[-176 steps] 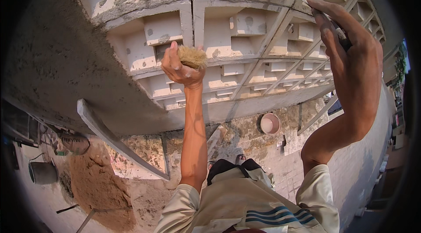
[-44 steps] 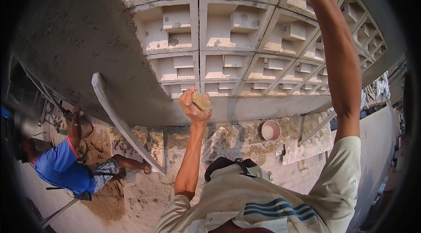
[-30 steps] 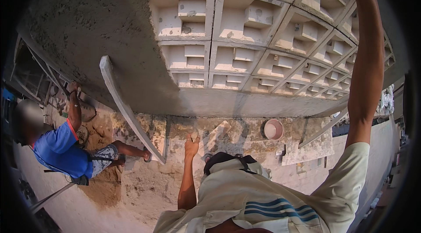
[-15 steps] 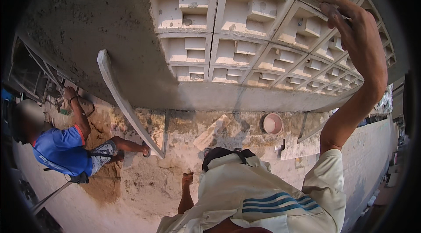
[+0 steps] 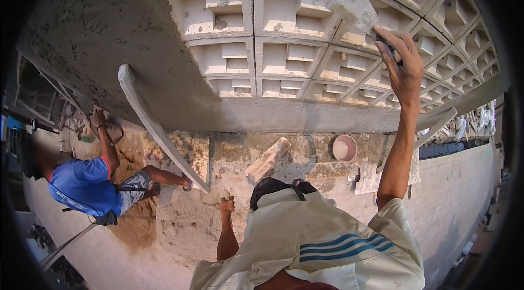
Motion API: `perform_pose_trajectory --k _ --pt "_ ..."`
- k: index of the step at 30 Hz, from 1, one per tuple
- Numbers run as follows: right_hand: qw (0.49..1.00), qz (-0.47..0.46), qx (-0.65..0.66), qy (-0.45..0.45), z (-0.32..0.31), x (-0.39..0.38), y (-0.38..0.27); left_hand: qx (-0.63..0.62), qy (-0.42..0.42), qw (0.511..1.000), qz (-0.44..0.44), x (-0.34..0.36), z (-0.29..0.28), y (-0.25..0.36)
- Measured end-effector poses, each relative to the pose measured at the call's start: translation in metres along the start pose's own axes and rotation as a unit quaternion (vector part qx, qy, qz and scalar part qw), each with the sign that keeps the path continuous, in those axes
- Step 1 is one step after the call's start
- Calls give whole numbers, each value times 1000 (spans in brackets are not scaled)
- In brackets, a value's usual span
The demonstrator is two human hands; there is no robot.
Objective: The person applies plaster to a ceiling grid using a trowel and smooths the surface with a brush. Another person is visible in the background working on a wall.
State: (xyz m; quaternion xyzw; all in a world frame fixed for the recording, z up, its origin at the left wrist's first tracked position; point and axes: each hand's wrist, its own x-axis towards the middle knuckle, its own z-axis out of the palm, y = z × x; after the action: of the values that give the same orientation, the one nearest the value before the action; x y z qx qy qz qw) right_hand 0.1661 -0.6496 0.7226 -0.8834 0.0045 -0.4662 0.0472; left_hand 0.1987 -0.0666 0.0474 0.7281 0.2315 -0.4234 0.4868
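A big wall [image 5: 262, 112] fills the top, with dark grey plaster [image 5: 109, 33] on its left and rows of pale hollow blocks [image 5: 295, 39] beside it. Below the wall is the dusty ground [image 5: 185, 252]. On the left, a co-worker [image 5: 87, 183] in a blue shirt bends forward with one arm stretched toward the wall. A long pale plank [image 5: 158, 132] leans on the plaster, and its low end is just beside the co-worker's foot. Brown sand [image 5: 135, 232] lies under that person. A pale slab [image 5: 267, 159] lies near the foot of the wall, with a pink bucket [image 5: 344, 148] to its right. The right hand [image 5: 401, 63] is up by the blocks, its fingers wrapped around the dark handle of a scraper [image 5: 355, 7]. The flat, dirty blade points up and left in front of the blocks; I can't tell if it touches them. The left hand [image 5: 227, 204] is low, well away from the wall, with its fingers curled; I can't tell if they hold anything.
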Motion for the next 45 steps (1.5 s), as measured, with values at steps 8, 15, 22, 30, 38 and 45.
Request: perform_pose_trajectory --k 8,15,22,30,38,45 --pt "999 -19 -31 -16 -7 3 48 44 58 997 24 -27 52 -34" --pt "996 -89 -21 -15 -9 16 87 68 71 995 -23 -74 111 -66" --pt "993 -116 17 -13 1 21 106 0 116 991 -67 -130 146 -109" --pt "994 -104 34 -19 7 21 96 -4 131 987 -90 -182 171 -137" --pt "993 -112 23 -35 2 36 93 73 109 987 -89 -133 133 -129" --pt "992 -123 9 -31 17 44 74 74 104 992 10 -73 88 -55"
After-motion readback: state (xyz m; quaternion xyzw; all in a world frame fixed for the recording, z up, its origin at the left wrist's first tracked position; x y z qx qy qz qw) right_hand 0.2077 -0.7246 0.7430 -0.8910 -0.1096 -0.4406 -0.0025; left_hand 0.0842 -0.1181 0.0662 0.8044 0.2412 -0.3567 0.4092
